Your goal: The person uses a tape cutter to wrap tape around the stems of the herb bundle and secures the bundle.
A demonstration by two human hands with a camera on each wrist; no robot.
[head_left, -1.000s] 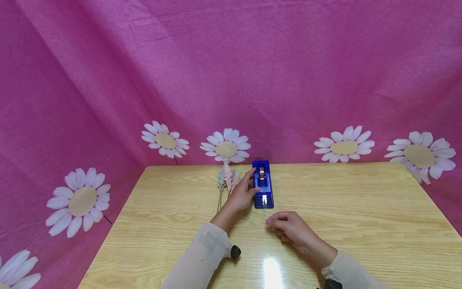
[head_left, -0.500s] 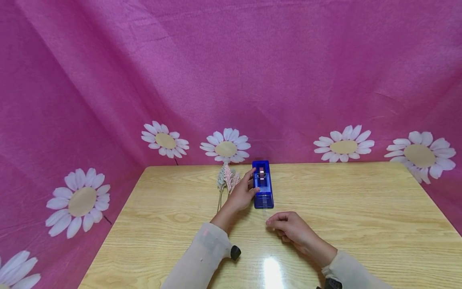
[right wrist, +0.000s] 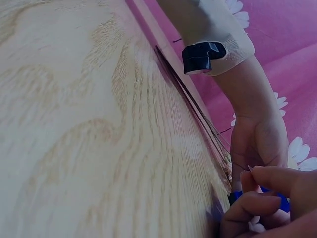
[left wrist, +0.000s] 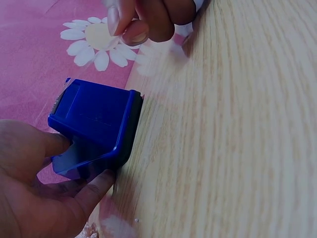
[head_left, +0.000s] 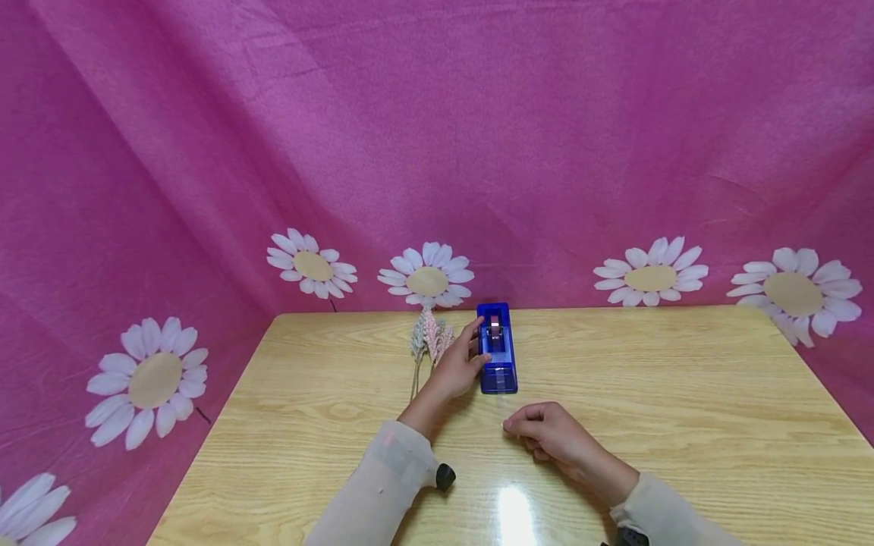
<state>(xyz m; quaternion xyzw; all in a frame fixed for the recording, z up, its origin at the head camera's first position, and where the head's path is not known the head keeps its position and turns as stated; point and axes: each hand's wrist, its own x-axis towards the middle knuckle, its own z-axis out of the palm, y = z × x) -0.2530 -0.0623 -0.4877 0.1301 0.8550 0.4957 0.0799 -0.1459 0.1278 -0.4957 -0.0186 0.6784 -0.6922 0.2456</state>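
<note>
A blue tape dispenser stands on the table near its back edge, its roll showing in the middle. My left hand grips it from the left side; in the left wrist view the thumb and fingers of that hand are on either side of the dispenser's blue body. A thin clear strip of tape runs from the dispenser's front end towards me. My right hand pinches the strip's free end between thumb and forefinger, apart from the dispenser. In the right wrist view the right hand partly hides the dispenser.
Dried flower stems with pale green and pink heads lie just left of the dispenser, partly under my left arm. A pink cloth with daisies hangs behind the wooden table. Light glares on the tabletop near the front.
My right hand has drawn very slightly towards me with the tape end. The bright shine on the strip has faded. My left hand and the dispenser stay in place.
</note>
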